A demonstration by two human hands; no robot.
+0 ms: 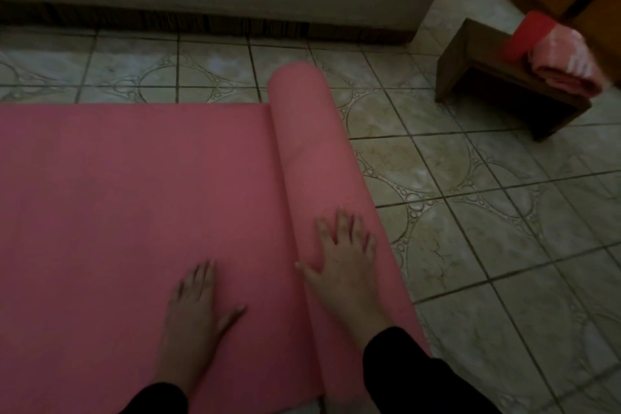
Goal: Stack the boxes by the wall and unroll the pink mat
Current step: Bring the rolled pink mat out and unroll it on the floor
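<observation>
While unrolling pink mat (134,185): left hand (195,306) flat, fingers spread on laid part; right hand (342,255) spread, pressing roll (312,158). Next: probably push roll rightward over tiled floor (487,245).

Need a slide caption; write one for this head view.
Right hand pushes the roll of a pink mat; left hand lies flat.

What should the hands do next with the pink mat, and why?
Probably push the roll a little further right with the right hand, which lies flat on it. The left hand presses the flat part of the pink mat, part is not yet unrolled, and bare tiled floor lies ahead.
</observation>
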